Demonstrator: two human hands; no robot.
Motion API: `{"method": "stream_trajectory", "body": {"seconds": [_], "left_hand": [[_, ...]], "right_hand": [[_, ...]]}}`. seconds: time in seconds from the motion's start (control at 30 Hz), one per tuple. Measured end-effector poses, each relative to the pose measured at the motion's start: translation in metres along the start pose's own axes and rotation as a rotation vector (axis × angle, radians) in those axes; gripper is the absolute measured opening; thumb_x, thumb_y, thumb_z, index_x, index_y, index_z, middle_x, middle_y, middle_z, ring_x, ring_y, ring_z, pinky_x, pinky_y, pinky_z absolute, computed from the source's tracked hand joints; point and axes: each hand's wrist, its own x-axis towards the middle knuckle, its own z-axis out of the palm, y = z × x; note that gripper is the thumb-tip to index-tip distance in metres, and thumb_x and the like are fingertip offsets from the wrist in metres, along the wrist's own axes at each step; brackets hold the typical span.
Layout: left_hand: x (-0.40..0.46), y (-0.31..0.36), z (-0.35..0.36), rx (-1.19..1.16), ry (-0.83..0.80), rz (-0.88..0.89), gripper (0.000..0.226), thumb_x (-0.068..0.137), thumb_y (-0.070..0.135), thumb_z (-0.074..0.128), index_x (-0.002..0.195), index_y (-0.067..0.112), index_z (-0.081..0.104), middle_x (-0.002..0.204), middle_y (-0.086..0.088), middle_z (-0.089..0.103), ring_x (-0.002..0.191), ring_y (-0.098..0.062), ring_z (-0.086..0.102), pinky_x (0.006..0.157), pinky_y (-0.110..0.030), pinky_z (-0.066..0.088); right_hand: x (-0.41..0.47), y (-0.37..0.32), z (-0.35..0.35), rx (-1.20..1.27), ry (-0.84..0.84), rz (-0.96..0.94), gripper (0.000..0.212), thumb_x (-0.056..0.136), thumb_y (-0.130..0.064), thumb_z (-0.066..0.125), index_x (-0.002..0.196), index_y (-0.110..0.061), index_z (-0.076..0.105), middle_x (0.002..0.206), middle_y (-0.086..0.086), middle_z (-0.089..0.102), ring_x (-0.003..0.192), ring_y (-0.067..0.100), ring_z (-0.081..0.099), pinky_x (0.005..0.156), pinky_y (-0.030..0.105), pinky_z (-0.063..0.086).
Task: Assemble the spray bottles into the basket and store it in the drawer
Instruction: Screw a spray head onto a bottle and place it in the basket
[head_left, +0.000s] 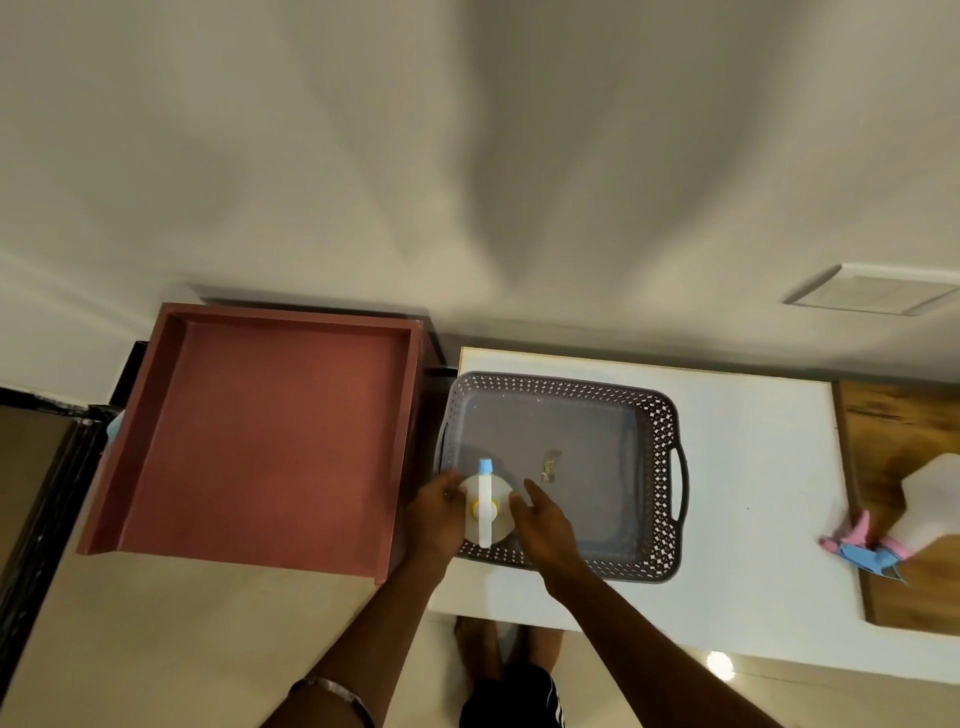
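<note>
A grey perforated basket sits on the white table. Over its near left corner stands a white spray bottle with a white trigger head, a blue nozzle tip and a yellow collar. My left hand grips the bottle's left side. My right hand is beside its right side, fingers fairly straight, fingertips touching or nearly touching it. A second white spray bottle with a pink and blue head lies on its side at the far right. An open reddish-brown drawer stands left of the basket.
A small scrap or label lies on the basket floor. A wooden board borders the table on the right, under the second bottle. A wall rises behind. Dark furniture stands at the far left. My feet show below the table edge.
</note>
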Motion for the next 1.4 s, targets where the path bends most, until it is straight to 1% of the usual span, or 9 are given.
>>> {"method": "stream_trajectory", "body": {"seconds": [0.17,0.33,0.43,0.57,0.63,0.73,0.93,1.17,1.4], "left_hand": [[-0.021,0.035,-0.023,0.01,0.025,0.137,0.037,0.098,0.013,0.049,0.134,0.009,0.057,0.13,-0.008,0.063,0.116,-0.023,0.061,0.095,-0.034,0.05],[-0.05,0.09,-0.049,0.051,0.062,0.277,0.034,0.097,0.014,0.05,0.129,0.01,0.06,0.129,-0.008,0.064,0.102,-0.01,0.061,0.08,-0.018,0.043],[-0.071,0.119,-0.06,0.053,0.091,0.325,0.037,0.097,0.019,0.054,0.133,0.011,0.058,0.131,-0.007,0.063,0.117,-0.018,0.059,0.089,-0.022,0.041],[-0.1,0.15,-0.053,0.07,0.097,0.401,0.034,0.095,0.018,0.058,0.127,0.012,0.063,0.125,-0.004,0.067,0.102,-0.009,0.06,0.082,-0.019,0.041],[-0.114,0.161,-0.043,0.106,0.071,0.409,0.034,0.094,0.02,0.058,0.127,0.014,0.062,0.124,-0.005,0.067,0.105,-0.014,0.061,0.085,-0.023,0.043],[-0.143,0.17,-0.011,0.134,0.033,0.413,0.036,0.092,0.022,0.062,0.128,0.014,0.062,0.123,-0.01,0.067,0.112,-0.025,0.063,0.098,-0.034,0.048],[-0.208,0.173,0.09,0.21,-0.02,0.475,0.038,0.09,0.023,0.066,0.126,0.011,0.062,0.129,-0.01,0.065,0.12,-0.029,0.059,0.104,-0.043,0.046],[-0.255,0.178,0.199,0.341,-0.18,0.497,0.044,0.092,0.028,0.064,0.133,0.016,0.056,0.136,-0.01,0.058,0.124,-0.026,0.054,0.103,-0.033,0.042],[-0.259,0.211,0.313,0.358,-0.292,0.469,0.047,0.092,0.036,0.062,0.135,0.022,0.053,0.137,-0.004,0.057,0.124,-0.021,0.055,0.102,-0.03,0.044]], "right_hand": [[-0.026,-0.016,-0.037,-0.131,0.071,-0.089,0.053,0.103,-0.036,0.046,0.151,-0.015,0.038,0.147,0.014,0.051,0.132,0.027,0.05,0.107,0.034,0.039],[-0.061,-0.042,-0.079,-0.165,0.111,-0.17,0.055,0.102,-0.033,0.049,0.152,-0.013,0.036,0.147,0.018,0.049,0.134,0.029,0.048,0.111,0.041,0.039],[-0.084,-0.053,-0.109,-0.191,0.11,-0.224,0.057,0.102,-0.03,0.05,0.153,-0.011,0.033,0.153,0.016,0.043,0.139,0.029,0.043,0.113,0.038,0.036],[-0.115,-0.057,-0.152,-0.259,0.134,-0.269,0.057,0.102,-0.032,0.048,0.153,-0.012,0.032,0.157,0.01,0.038,0.143,0.025,0.037,0.114,0.035,0.031],[-0.13,-0.057,-0.178,-0.274,0.145,-0.285,0.055,0.101,-0.033,0.049,0.152,-0.014,0.036,0.151,0.011,0.046,0.138,0.027,0.044,0.112,0.037,0.037],[-0.155,-0.045,-0.224,-0.284,0.169,-0.309,0.053,0.1,-0.035,0.051,0.149,-0.018,0.041,0.133,0.016,0.058,0.121,0.028,0.056,0.098,0.035,0.047],[-0.201,0.012,-0.328,-0.344,0.246,-0.282,0.061,0.101,-0.038,0.048,0.155,-0.021,0.027,0.152,0.013,0.04,0.139,0.026,0.041,0.11,0.031,0.034],[-0.224,0.073,-0.426,-0.3,0.324,-0.187,0.057,0.097,-0.034,0.055,0.149,-0.018,0.037,0.143,0.013,0.048,0.128,0.027,0.051,0.107,0.037,0.044],[-0.187,0.107,-0.489,-0.305,0.377,-0.098,0.063,0.097,-0.037,0.056,0.153,-0.023,0.031,0.147,0.008,0.046,0.128,0.022,0.051,0.103,0.026,0.041]]}}
